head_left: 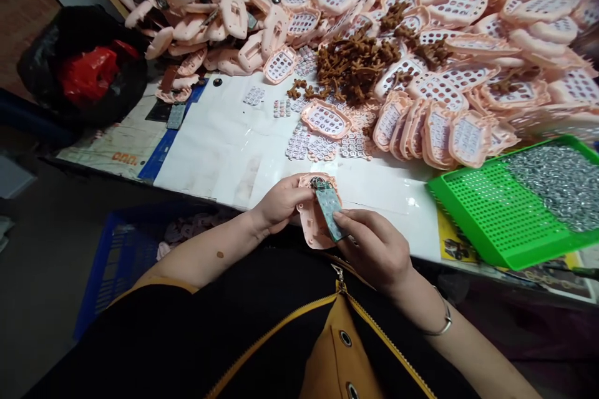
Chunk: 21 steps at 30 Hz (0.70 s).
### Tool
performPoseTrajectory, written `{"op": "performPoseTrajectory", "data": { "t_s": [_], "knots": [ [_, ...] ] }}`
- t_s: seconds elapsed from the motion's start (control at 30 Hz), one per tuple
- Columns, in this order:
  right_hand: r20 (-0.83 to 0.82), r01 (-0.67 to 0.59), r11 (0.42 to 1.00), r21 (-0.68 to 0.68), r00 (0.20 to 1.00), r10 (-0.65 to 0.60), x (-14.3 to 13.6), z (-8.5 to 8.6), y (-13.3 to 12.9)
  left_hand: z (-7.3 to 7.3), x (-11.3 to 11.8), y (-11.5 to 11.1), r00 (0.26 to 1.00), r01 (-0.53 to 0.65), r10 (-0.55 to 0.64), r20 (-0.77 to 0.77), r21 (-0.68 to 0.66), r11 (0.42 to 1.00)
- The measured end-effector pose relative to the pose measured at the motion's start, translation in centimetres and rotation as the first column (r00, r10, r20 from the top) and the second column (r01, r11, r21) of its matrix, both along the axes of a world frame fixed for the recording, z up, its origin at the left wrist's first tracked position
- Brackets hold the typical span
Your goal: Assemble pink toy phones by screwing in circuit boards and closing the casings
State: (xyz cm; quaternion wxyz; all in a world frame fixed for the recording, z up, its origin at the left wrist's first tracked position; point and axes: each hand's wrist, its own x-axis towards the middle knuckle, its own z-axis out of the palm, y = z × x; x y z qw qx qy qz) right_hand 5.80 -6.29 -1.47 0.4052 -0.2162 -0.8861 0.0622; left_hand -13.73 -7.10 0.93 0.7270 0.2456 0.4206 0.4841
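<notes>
Close to my body, just off the table's front edge, my left hand [281, 202] grips a pink plastic shell [311, 224] by its upper left side, its hollow inside facing up. A round dark part with wires [320, 182] sits at the shell's top end. My right hand [377, 243] pinches the lower end of a grey-green circuit board [330, 212], which lies tilted over the shell's right half. Whether the board touches the shell is not clear. Beyond my hands, a pink shell with a keypad [326, 120] rests on flat keypad sheets [309, 144].
Pink shells [463, 7] are heaped across the back, with a pile of brown pieces [355, 65] among them. A green tray [472, 218] of small metal parts stands at right. At left are a black bag [42, 43] and, below the table, a blue crate [105, 262].
</notes>
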Motion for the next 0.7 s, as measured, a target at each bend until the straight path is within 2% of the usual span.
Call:
{"op": "performPoseTrajectory", "data": {
  "t_s": [0.1, 0.2, 0.3, 0.47, 0.6, 0.7],
  "knots": [
    [0.05, -0.02, 0.999, 0.04, 0.999, 0.018, 0.0, -0.1, 0.1, -0.7, -0.1, 0.1, 1.0, 0.003, -0.002, -0.022, 0.013, 1.0],
    [0.086, -0.041, 0.996, 0.082, 0.996, 0.034, 0.0, 0.2, 0.2, -1.0, -0.7, 0.1, 0.996, 0.034, -0.037, 0.077, 0.031, 0.999],
    [0.119, -0.071, 0.988, 0.136, 0.991, 0.055, -0.2, 0.7, 0.2, -0.7, -1.2, 0.0, 0.987, 0.067, -0.072, 0.143, 0.043, 0.997],
    [0.201, -0.104, 0.975, 0.195, 0.977, 0.064, -0.7, 1.1, 0.1, -0.2, -1.0, -0.3, 0.998, 0.055, -0.056, 0.03, 0.022, 0.998],
    [0.202, -0.126, 0.98, 0.157, 0.975, 0.093, -1.1, 1.1, -0.1, -0.4, -0.9, -0.4, 0.999, 0.051, -0.051, -0.005, 0.001, 0.999],
    [0.16, -0.069, 0.995, 0.075, 0.986, 0.056, -1.1, 1.3, 0.0, -0.5, -1.0, -0.3, 0.996, 0.085, -0.085, -0.003, -0.009, 0.996]
  ]
}}
